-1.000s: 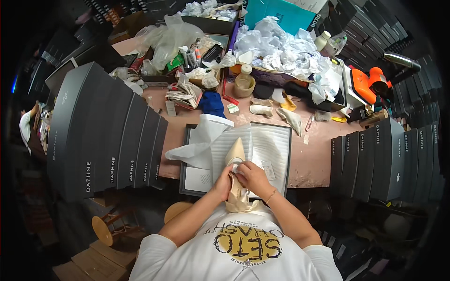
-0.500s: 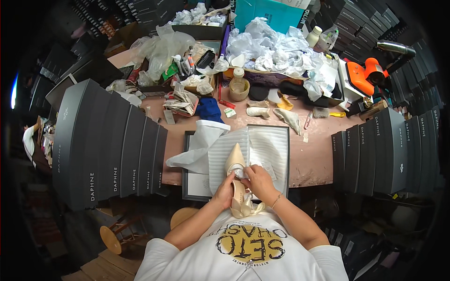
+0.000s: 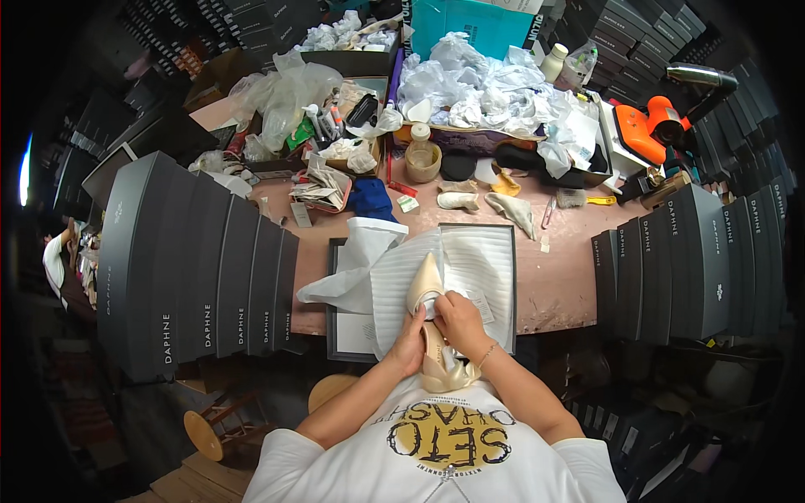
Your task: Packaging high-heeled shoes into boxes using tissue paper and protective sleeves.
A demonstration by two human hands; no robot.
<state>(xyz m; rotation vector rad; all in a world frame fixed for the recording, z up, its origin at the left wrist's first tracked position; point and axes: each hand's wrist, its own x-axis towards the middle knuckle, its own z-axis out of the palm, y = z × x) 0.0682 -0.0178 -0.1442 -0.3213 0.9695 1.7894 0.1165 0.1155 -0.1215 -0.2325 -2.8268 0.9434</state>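
A cream pointed-toe shoe (image 3: 427, 277) points away from me, just over a shoe box (image 3: 513, 329) lined with ribbed white wrapping paper (image 3: 474, 251). My left hand (image 3: 409, 342) is closed round the shoe's left side, its thumb by the opening. At that opening, the bunched fingers of my right hand (image 3: 459, 323) press a wad of white paper (image 3: 428, 303) into the toe part; their tips are partly hidden. Cream ribbon-like fabric (image 3: 444, 377) hangs at the heel end, against my shirt. A loose white sheet (image 3: 360, 256) rises over the box's left side.
Rows of dark shoe boxes (image 3: 180, 277) stand at left, with more boxes (image 3: 671, 268) at right. Behind lie a tray of crumpled paper (image 3: 478, 84), a jar (image 3: 423, 161), a blue cloth (image 3: 371, 198), a brush (image 3: 579, 199) and an orange tool (image 3: 641, 134). Stools (image 3: 204, 434) stand below left.
My right hand has pushed closer into the shoe's opening, and less of the paper wad shows. The shoe and left hand have shifted slightly to the right.
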